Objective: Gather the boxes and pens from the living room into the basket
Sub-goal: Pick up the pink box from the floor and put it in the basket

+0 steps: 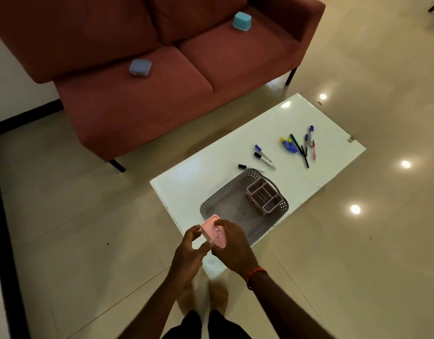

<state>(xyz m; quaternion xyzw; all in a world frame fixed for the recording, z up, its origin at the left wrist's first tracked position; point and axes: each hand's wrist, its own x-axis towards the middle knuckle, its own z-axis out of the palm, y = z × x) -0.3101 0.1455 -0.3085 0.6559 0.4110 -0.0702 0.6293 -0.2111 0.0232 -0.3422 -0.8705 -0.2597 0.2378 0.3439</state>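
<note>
Gripping a pink box [214, 231] in both hands, tilted, just over the near rim of the grey basket [225, 191]; right hand [232, 245] curled over the box's top and right side, fingers bent round it, a red band [256, 275] at the wrist; left hand [190, 250] loosely curled against the box's left side, thumb and fingertips touching its edge; small printed label on the lid, too small to read. In the basket's right end, a pale pink divided organiser [263, 195], standing upright; basket itself on the near part of the white table [186, 187]. Beyond the basket on the table, a black-capped marker [247, 167] touching the far rim; a little farther, two markers [264, 155] side by side, one blue-capped, one black-capped; farther right, a loose cluster of pens [299, 146], overlapping, with blue, yellow, green and pink among them. On the red sofa [137, 111] across the floor, far left of the table, a blue-lidded box [140, 68] on the left seat cushion; a teal box [242, 21] on the right cushion, near the backrest, well apart from the other.
</note>
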